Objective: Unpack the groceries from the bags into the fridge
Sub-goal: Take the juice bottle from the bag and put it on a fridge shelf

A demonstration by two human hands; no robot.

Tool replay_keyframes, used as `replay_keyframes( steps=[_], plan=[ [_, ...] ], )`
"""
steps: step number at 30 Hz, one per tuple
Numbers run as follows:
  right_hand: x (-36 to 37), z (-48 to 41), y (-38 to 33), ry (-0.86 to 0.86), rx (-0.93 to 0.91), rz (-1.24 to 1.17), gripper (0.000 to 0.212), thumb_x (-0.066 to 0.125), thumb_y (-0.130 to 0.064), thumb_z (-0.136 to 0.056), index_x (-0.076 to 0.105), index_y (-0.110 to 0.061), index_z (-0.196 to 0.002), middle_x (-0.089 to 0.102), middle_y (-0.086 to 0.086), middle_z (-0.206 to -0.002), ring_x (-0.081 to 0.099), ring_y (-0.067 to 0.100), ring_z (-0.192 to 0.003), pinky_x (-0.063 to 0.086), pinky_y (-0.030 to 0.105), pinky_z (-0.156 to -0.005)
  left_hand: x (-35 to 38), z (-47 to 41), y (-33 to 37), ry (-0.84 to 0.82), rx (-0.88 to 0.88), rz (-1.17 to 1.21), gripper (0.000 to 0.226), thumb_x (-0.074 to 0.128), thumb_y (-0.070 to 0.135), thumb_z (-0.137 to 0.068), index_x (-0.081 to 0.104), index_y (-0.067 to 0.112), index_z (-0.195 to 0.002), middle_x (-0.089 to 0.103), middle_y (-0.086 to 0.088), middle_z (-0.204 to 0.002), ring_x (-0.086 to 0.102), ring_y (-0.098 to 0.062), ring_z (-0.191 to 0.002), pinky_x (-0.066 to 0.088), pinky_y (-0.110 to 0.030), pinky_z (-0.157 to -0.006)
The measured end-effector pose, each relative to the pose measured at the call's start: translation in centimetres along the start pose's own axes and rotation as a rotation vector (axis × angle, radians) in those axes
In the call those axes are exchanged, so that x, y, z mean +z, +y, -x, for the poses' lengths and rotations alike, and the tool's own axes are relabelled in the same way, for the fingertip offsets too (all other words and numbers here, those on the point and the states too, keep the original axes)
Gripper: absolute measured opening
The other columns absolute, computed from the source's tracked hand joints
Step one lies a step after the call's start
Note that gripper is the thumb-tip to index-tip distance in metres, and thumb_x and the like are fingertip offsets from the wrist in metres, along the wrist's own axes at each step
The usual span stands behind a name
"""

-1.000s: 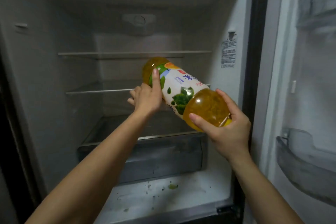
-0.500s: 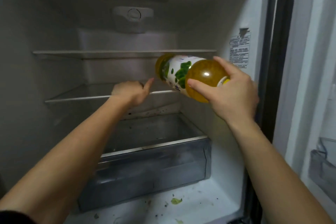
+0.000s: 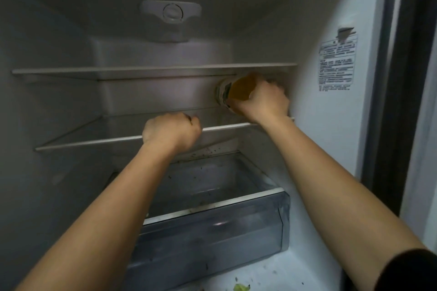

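An amber drink bottle (image 3: pixel 239 88) lay on its side at the right end of the lower shelf (image 3: pixel 82 142) inside the open fridge (image 3: pixel 47 42), tucked just beneath the upper shelf (image 3: pixel 153 69) and close to the right wall. The person's right hand (image 3: pixel 264 101) gripped its near, rounded end, fingers wrapped over the top. The left hand (image 3: pixel 171 130) rested at the front edge of the same shelf, well apart from the bottle, its fingers curled into a loose fist with nothing seen in its grasp. Below the shelf a clear crisper drawer (image 3: pixel 212 231) stood partly pulled out, with dark specks scattered in it and along the ledge behind it. A green scrap (image 3: pixel 241 287) lay on the fridge floor in front of the drawer. A round control dial (image 3: pixel 172 13) sat high on the back wall, and a printed sticker (image 3: pixel 337 64) was fixed to the right wall beside the dark door seal (image 3: pixel 399 78). The bottle's neck and cap pointed towards the back and could not be seen; its label was blurred and partly covered by the right hand, whose fingertips were smeared by motion. The sticker's print was too small to read. A dark sleeve (image 3: pixel 413 269) was cut off at the lower right corner.
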State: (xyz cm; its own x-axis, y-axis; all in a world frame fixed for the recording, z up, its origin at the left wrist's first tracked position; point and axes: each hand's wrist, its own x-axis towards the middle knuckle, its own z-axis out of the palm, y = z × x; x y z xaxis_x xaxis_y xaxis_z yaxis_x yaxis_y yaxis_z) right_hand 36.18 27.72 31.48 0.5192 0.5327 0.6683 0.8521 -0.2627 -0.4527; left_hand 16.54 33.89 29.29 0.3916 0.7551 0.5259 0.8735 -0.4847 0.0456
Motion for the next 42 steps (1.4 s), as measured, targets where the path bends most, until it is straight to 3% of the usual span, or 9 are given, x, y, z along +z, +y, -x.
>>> replay_keyframes(
  steps=[10, 15, 20, 26, 28, 30, 34, 37, 42],
  plan=[
    [3.9, -5.0, -0.3, -0.183, 0.01, 0.053, 0.091, 0.048, -0.078, -0.077, 0.035, -0.024, -0.149, 0.052, 0.018, -0.142, 0.045, 0.04, -0.132, 0.039, 0.042, -0.104, 0.1, -0.1, 0.2, 0.032, -0.005, -0.032, 0.052, 0.024, 0.043, -0.1, 0.069, 0.017, -0.107, 0.068, -0.015, -0.109, 0.051, -0.03, -0.082, 0.038, -0.036, -0.073],
    [3.5, -5.6, 0.2, -0.228, 0.011, 0.04, 0.094, 0.054, -0.078, -0.077, 0.035, -0.023, -0.151, 0.051, 0.016, -0.145, 0.041, 0.038, -0.137, 0.038, 0.042, -0.11, 0.2, 0.1, 0.2, 0.057, 0.0, -0.022, 0.047, 0.024, 0.041, -0.1, 0.066, 0.018, -0.094, 0.068, -0.014, -0.102, 0.052, -0.031, -0.079, 0.039, -0.036, -0.07],
    [2.5, -3.6, 0.9, -0.298, 0.088, 0.019, 0.096, 0.048, -0.069, -0.092, 0.002, -0.019, -0.161, 0.015, 0.023, -0.161, 0.018, 0.041, -0.149, 0.023, 0.044, -0.119, 0.2, 0.5, 0.4, 0.144, 0.004, 0.0, 0.046, 0.026, 0.037, -0.099, 0.065, 0.017, -0.087, 0.067, -0.013, -0.09, 0.051, -0.03, -0.073, 0.038, -0.036, -0.066],
    [1.2, 4.8, 2.6, 0.073, -0.069, -0.049, 0.061, 0.037, -0.052, -0.102, 0.041, -0.011, -0.148, 0.045, 0.025, -0.142, 0.045, 0.043, -0.131, 0.039, 0.049, -0.107, 1.0, 1.4, 0.4, 0.358, 0.046, -0.02, 0.054, 0.03, 0.037, -0.102, 0.073, 0.01, -0.085, 0.071, -0.016, -0.084, 0.056, -0.032, -0.066, 0.035, -0.035, -0.06],
    [1.4, 8.0, 4.1, 0.07, -0.171, 0.08, 0.064, 0.031, -0.055, -0.103, 0.035, -0.018, -0.154, 0.034, 0.023, -0.156, 0.033, 0.038, -0.144, 0.029, 0.05, -0.117, 1.2, 2.1, -0.1, 0.402, 0.097, -0.037, 0.053, 0.032, 0.036, -0.101, 0.075, 0.01, -0.084, 0.071, -0.016, -0.084, 0.062, -0.033, -0.073, 0.043, -0.038, -0.064],
    [1.6, 11.1, 5.7, 0.033, -0.204, 0.158, 0.066, 0.025, -0.059, -0.103, 0.025, -0.024, -0.159, 0.015, 0.018, -0.166, 0.014, 0.033, -0.153, 0.017, 0.048, -0.123, 1.8, 3.1, -0.5, 0.427, 0.146, -0.048, 0.054, 0.028, 0.039, -0.101, 0.073, 0.011, -0.094, 0.071, -0.015, -0.096, 0.062, -0.034, -0.091, 0.046, -0.045, -0.084],
    [2.1, 17.5, 8.9, -0.004, -0.203, 0.162, 0.071, 0.023, -0.062, -0.1, 0.012, -0.027, -0.161, -0.002, 0.013, -0.169, 0.002, 0.029, -0.156, 0.014, 0.045, -0.125, 3.9, 7.5, -1.2, 0.47, 0.158, 0.087, 0.054, 0.029, 0.045, -0.101, 0.06, 0.014, -0.133, 0.055, -0.019, -0.139, 0.045, -0.035, -0.135, 0.024, -0.058, -0.115],
    [2.5, 21.8, 10.9, -0.037, -0.183, 0.143, 0.075, 0.024, -0.063, -0.099, 0.009, -0.025, -0.162, -0.001, 0.013, -0.169, 0.004, 0.03, -0.156, 0.016, 0.047, -0.125, 6.0, 13.7, -1.5, 0.513, 0.11, 0.18, 0.055, 0.033, 0.045, -0.101, 0.053, 0.015, -0.142, 0.045, -0.021, -0.15, 0.035, -0.037, -0.144, 0.017, -0.061, -0.117],
    [2.6, 26.8, 13.1, -0.112, -0.278, 0.085, 0.077, 0.036, -0.056, -0.101, 0.006, -0.02, -0.162, 0.0, 0.017, -0.168, 0.007, 0.033, -0.155, 0.018, 0.05, -0.124, 9.0, 24.3, -0.6, 0.38, -0.04, 0.159, 0.058, 0.034, 0.048, -0.1, 0.051, 0.014, -0.143, 0.04, -0.019, -0.154, 0.031, -0.036, -0.146, 0.021, -0.062, -0.116]
  ],
)
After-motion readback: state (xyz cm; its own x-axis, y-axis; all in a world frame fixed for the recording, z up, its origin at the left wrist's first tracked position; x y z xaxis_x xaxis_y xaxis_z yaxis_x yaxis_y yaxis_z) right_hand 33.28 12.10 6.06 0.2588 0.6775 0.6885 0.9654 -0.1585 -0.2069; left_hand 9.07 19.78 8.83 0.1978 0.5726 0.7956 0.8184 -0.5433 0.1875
